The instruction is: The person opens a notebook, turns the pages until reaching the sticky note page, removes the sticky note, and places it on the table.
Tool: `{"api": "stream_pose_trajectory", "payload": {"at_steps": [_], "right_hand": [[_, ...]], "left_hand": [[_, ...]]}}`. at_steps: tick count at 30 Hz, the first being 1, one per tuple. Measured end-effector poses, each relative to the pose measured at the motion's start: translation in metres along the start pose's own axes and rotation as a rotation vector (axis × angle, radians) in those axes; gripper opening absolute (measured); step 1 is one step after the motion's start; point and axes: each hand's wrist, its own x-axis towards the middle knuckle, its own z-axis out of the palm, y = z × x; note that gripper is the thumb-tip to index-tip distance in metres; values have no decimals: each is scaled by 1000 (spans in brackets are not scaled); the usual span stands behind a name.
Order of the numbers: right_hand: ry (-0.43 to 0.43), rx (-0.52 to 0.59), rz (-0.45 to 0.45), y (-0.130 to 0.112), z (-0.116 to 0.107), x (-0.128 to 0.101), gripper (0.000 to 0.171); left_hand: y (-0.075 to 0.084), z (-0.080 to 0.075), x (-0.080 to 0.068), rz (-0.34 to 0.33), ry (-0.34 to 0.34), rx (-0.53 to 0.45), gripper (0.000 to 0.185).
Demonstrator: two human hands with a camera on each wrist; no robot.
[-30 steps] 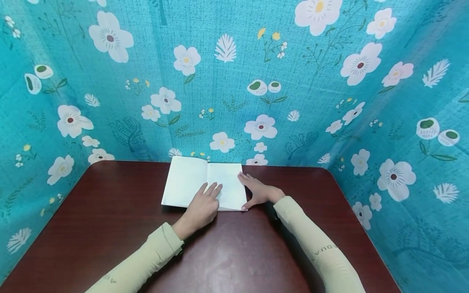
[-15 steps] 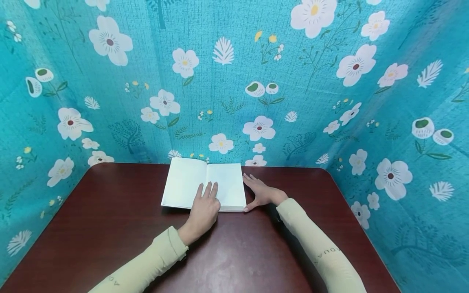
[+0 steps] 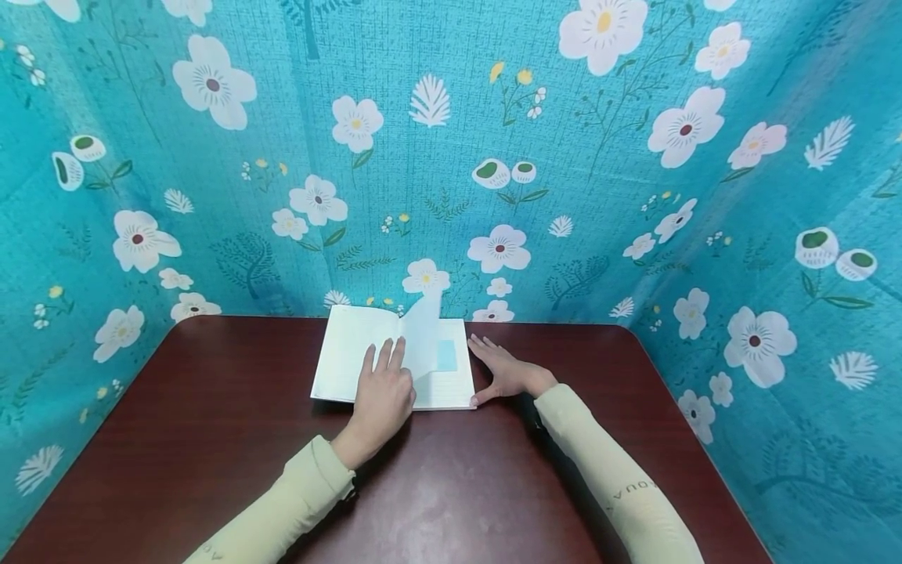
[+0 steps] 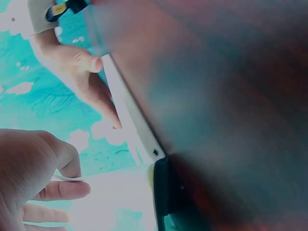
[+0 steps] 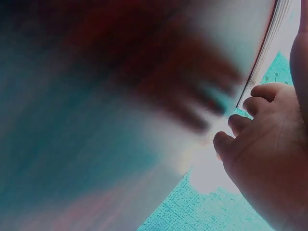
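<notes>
An open book (image 3: 352,356) lies at the back of the table, with one page (image 3: 421,337) lifted near its middle. My left hand (image 3: 383,399) pinches that page near its lower edge; in the left wrist view the thin paper shows between thumb and finger. A pale blue sticky note (image 3: 447,355) is exposed on the right-hand page beneath. My right hand (image 3: 502,372) rests at the book's right edge, fingers spread, thumb at the lower right corner. The right wrist view shows the fingers of this hand (image 5: 264,139) by the page edges.
The dark red-brown table (image 3: 437,486) has rounded back corners. A turquoise flowered cloth (image 3: 451,157) hangs behind it and at both sides. On the right wrist is a black strap (image 4: 74,6).
My left hand has moved left, turning a page up from the right side, and the blue sticky note has come into sight. My right hand has slid slightly outward to the book's edge.
</notes>
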Motion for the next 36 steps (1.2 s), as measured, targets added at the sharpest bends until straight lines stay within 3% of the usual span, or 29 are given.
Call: {"api": "stream_pose_trajectory", "payload": {"at_steps": [12,25,36], "right_hand": [[10,-14,-83,-8,-3,9,126],[11,6,-86,-10,-3,16,124],[4,-9,-81,-12,-3,14,124]], "left_hand": [[-21,-23,4,-162,81,-122,19],[-39,-47,1,-236,109,-143,16],[-56,-48,-18,-287,70,-135,22]]}}
